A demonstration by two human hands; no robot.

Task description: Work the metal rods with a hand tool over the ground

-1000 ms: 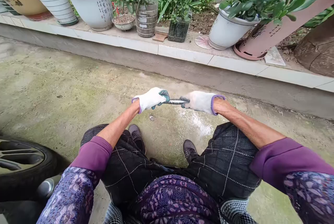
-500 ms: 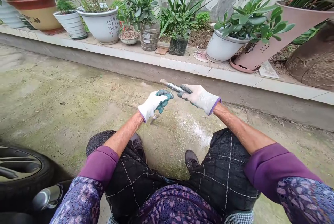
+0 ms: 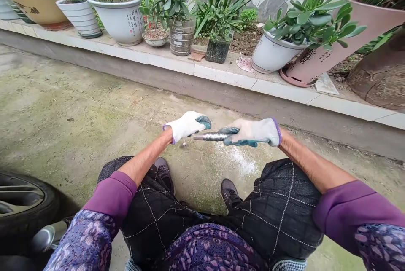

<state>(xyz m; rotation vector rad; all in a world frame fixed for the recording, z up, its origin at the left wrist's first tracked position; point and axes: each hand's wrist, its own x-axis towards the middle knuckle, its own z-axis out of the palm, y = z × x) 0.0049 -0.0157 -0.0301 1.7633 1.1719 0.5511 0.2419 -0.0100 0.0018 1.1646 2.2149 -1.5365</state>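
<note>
Steel, grey and threaded: head view, a short threaded rod (image 3: 210, 137) held roughly level above the concrete ground (image 3: 63, 111), in front of the seated person's knees and over the gap between the shoes (image 3: 230, 189); the right hand (image 3: 253, 132), in a white knit glove with green-coated fingers, is closed round the rod's right end, so that only the left part of the rod shows; the left hand (image 3: 186, 125), gloved alike, lies just beside the rod's free end with fingers curled, its green fingertips above and a little behind that end; whether it touches the rod, or has anything in its grasp, cannot be told from this angle. A pale powdery patch (image 3: 241, 159) marks the ground below the right hand; a tyre (image 3: 22, 203) lies at lower left; potted plants stand along the tiled ledge (image 3: 177, 62) beyond. Judged risks: the rod is gripped at one end only, so a loosened or twisting grip could let it tip and drop onto the concrete or onto a shoe; the thread may snag the knit of a glove and drag at the fingers if the rod is turned; coated fingertips may slip on so fine a thread; any small part let fall here would probably roll toward the tyre and be hard to find on the mottled ground.
</note>
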